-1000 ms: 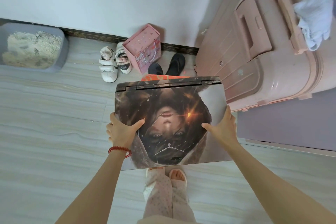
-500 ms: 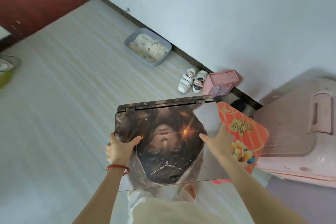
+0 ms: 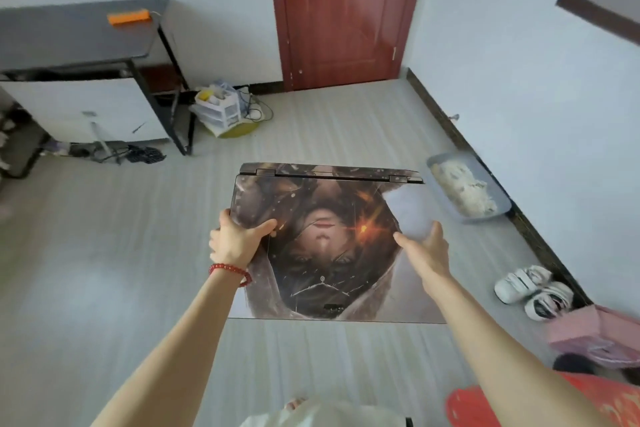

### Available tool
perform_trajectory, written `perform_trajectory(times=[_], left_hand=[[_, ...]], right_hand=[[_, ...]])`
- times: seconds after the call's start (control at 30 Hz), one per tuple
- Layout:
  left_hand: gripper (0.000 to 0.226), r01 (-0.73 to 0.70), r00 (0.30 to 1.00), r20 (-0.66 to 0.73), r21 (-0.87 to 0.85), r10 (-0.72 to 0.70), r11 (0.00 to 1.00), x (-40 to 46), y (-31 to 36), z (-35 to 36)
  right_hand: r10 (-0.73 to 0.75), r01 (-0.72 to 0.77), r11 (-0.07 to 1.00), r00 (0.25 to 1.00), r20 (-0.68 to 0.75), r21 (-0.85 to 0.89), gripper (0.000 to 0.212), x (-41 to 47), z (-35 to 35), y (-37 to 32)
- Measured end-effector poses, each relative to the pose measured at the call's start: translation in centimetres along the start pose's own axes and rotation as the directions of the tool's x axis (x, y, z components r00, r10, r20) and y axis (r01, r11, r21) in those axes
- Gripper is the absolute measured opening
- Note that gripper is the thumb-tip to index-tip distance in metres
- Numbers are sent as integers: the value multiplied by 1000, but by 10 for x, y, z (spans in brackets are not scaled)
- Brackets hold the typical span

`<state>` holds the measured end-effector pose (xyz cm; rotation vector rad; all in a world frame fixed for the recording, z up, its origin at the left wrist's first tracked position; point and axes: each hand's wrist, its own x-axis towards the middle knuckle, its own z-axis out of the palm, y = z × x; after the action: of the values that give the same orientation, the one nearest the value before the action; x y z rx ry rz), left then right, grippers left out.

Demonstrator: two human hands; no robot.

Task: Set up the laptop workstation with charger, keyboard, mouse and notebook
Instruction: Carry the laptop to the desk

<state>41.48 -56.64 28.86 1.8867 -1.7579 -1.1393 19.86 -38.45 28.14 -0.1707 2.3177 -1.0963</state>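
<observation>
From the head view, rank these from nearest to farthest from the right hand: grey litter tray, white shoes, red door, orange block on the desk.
From the right hand:
1. Grey litter tray, right, by the wall.
2. White shoes, lower right; close call with the tray.
3. Red door, ahead.
4. Orange block, far left.

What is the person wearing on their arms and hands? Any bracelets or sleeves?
Both arms are bare, with no sleeves showing anywhere in the picture. The left hand has a red beaded bracelet around its wrist. The right hand has nothing on it: no bracelet, watch or ring that I can see, and no gloves on either one.
</observation>
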Motion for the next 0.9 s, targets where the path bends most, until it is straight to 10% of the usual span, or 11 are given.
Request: perform_trajectory(times=[0.9], left_hand=[[103,288,681,-553,-401,-480,870,445,-18,-341]], right_hand=[[-482,596,803,667,569,-19,75,86,557,-518]])
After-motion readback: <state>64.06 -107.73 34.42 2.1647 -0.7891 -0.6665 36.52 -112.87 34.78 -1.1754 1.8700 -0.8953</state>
